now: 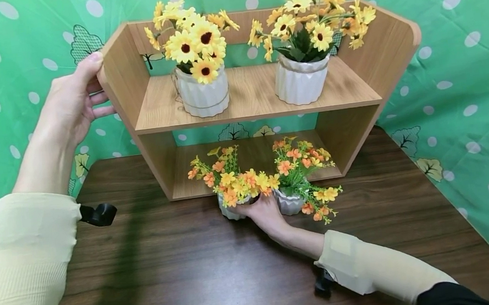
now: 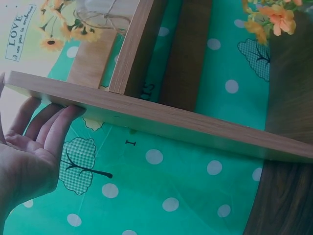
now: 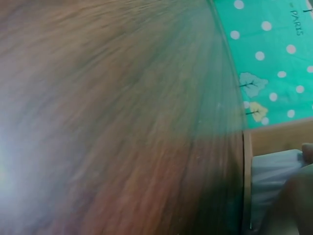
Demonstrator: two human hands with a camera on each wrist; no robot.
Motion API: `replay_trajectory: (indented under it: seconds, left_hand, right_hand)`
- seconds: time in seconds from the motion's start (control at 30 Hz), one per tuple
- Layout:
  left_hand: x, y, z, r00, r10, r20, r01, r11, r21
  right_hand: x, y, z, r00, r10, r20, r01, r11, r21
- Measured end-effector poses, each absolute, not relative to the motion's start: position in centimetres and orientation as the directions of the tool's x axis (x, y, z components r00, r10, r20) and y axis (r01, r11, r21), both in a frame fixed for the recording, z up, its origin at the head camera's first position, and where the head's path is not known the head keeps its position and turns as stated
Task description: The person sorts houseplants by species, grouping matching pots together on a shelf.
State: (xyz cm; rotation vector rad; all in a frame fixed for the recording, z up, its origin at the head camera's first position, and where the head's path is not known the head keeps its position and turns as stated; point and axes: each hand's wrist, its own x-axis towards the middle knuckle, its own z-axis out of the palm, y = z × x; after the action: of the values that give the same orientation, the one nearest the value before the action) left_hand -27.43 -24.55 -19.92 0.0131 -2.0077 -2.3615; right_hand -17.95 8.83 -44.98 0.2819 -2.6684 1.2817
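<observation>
A two-tier wooden shelf (image 1: 128,70) stands on the dark table. My left hand (image 1: 71,98) holds its left side panel near the top, thumb at the front edge and fingertips against the outer face, as the left wrist view also shows. My right hand (image 1: 269,214) grips a white ribbed pot (image 1: 229,211) of orange and yellow artificial flowers at the shelf's lower front edge. In the right wrist view, part of a white pot (image 3: 274,178) shows beside blurred fingers. Just right of my right hand stands a similar flower pot (image 1: 289,203), its stems spreading rightward.
On the upper tier are two white pots of yellow daisies, a left pot (image 1: 204,94) and a right pot (image 1: 300,81). Behind the shelf hangs a green polka-dot cloth (image 1: 442,72). The dark wood table (image 1: 221,274) extends toward me.
</observation>
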Motion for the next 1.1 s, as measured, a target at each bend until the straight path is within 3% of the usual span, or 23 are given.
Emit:
replay_trajectory:
  seconds: [0.03,0.1,0.27,0.53,0.8,1.1]
  left_hand:
    - [-27.4,-24.5,-19.9,-0.999,-0.039,0.020,0.026,-0.157,0.987]
    - [-27.4,-24.5,-19.9,-0.999,-0.041,0.018,0.024,-0.150,0.988]
    - [-27.3,-24.5,-19.8,-0.999,-0.042,0.014,0.020,-0.143,0.990]
    - [-27.3,-24.6,-19.9,-0.999,-0.040,0.016,0.022,-0.161,0.987]
    - [-27.4,-24.8,-19.9,-0.999,-0.034,0.026,0.031,-0.172,0.985]
    - [-27.5,-24.6,-20.0,-0.999,-0.039,0.023,0.029,-0.173,0.985]
  right_hand:
    - [-18.1,8.6,-44.7,-0.987,-0.041,0.154,-0.151,0.546,-0.824]
    - [-18.3,8.4,-44.3,-0.993,-0.047,0.107,-0.115,0.523,-0.844]
    - [-18.9,7.8,-43.4,-0.979,-0.112,0.171,-0.204,0.546,-0.813]
    - [-20.9,6.3,-42.3,-0.990,-0.035,0.139,-0.143,0.335,-0.931]
    - [-22.8,5.5,-42.2,-0.984,-0.059,0.169,-0.179,0.328,-0.927]
    - [-24.4,5.0,-42.3,-0.997,0.009,0.076,-0.068,0.336,-0.940]
